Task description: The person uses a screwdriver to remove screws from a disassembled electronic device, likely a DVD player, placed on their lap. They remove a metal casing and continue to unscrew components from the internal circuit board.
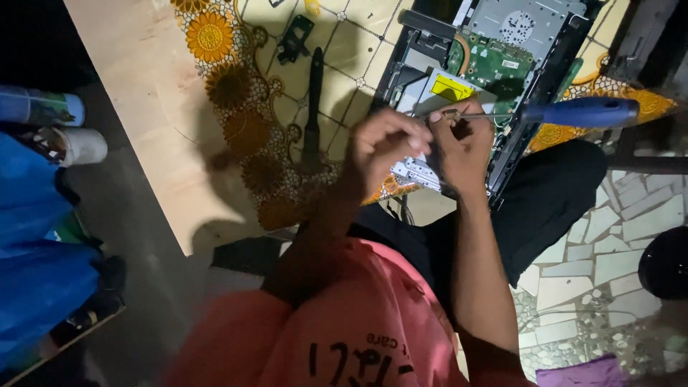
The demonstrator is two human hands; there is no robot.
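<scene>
Holding the screwdriver [545,113] level is what the step seems to ask for here: its blue handle sticks out to the right, past the edge of the opened machine [502,50], and its thin metal shaft runs left to the fingers of both hands. The tip sits where the two hands meet, above the near edge of the machine, close to the yellow label [451,89]. Whatever small part is pinched there is too small to make out; it may be a screw.

The right hand [462,147] is closed around the shaft near the tip, fingers together. The left hand [383,143] is bunched, fingertips pressed together at the same spot, though I cannot tell what they pinch. Doing this well probably means keeping the wrists steady and the tip still, since a slip would likely drop a small piece into the machine's open inside, near the green circuit board [491,61].

The machine lies on a flowered cloth [236,93] over a pale wooden table [136,79]. A black brush [313,107] lies on the cloth to the left, well apart from the hands, with a small black bracket [294,37] beyond it. Light is dim and shadows fall over the work, so tilting the piece toward the light may help. Spray cans [43,107] stand on the floor at far left.
</scene>
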